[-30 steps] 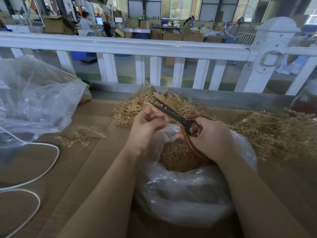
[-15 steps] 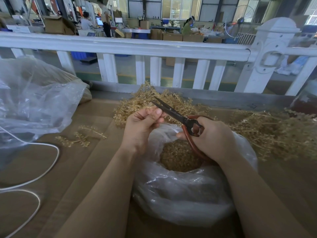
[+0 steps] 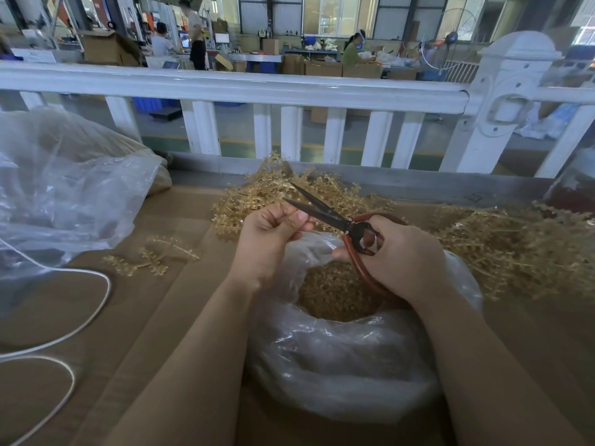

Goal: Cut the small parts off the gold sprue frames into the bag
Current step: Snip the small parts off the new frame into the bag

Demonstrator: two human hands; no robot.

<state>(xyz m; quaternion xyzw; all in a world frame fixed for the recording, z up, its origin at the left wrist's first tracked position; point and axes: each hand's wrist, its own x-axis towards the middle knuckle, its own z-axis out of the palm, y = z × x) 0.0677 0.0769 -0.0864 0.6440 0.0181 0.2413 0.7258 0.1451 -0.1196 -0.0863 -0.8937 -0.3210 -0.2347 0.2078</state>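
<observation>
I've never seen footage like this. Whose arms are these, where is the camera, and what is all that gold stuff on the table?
No machine here: a person wears a camera on the head, so you look down along their own two arms. The right hand grips scissors with red handles, blades parted. The left hand pinches a small piece of gold sprue frame at the blades. Below sits an open clear bag holding cut gold parts. Heaps of uncut gold frames lie on the brown table, with another plastic bag and a white cord at the left. A white railing stands behind.
</observation>
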